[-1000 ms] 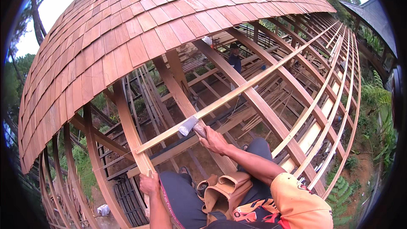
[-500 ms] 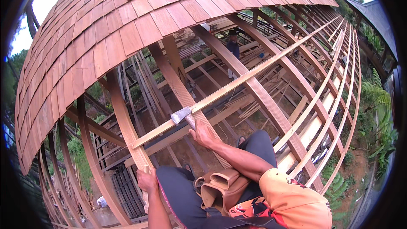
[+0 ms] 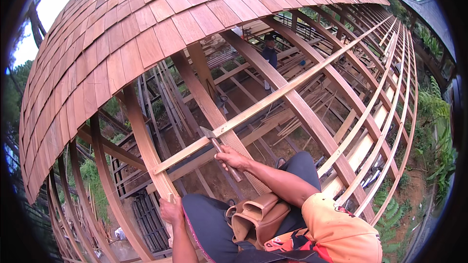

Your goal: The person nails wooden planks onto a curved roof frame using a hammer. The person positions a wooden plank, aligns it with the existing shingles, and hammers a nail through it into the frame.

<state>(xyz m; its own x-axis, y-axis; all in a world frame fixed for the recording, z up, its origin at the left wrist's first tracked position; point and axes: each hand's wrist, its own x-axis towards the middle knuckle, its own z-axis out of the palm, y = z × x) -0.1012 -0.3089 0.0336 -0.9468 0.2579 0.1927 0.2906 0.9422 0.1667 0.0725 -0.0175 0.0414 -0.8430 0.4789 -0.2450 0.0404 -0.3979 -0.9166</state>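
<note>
My right hand (image 3: 231, 158) is closed round the wooden handle of a hatchet (image 3: 235, 173). The metal head rests against or just over a thin batten (image 3: 187, 153), beside where it crosses a rafter (image 3: 207, 104). Whether the head touches the wood I cannot tell. Lower left, my left hand (image 3: 171, 210) grips the nearest rafter (image 3: 141, 131) beside my knee. A small pale end of wood pokes up over that fist. Between my thighs sits a brown tool pouch (image 3: 261, 214); its contents are hidden.
Wooden shingles (image 3: 131, 34) cover the roof ahead. Gaps between rafters drop to the ground, where a person (image 3: 269, 53) stands among stacked timber. Several parallel battens (image 3: 390, 117) curve along the right, with ferns (image 3: 390, 209) below. A dark plastic crate (image 3: 148, 219) lies below on the left.
The hatchet has turned so its head shows edge-on, and its handle now slants down to the right below my right hand. My left hand keeps its place.
</note>
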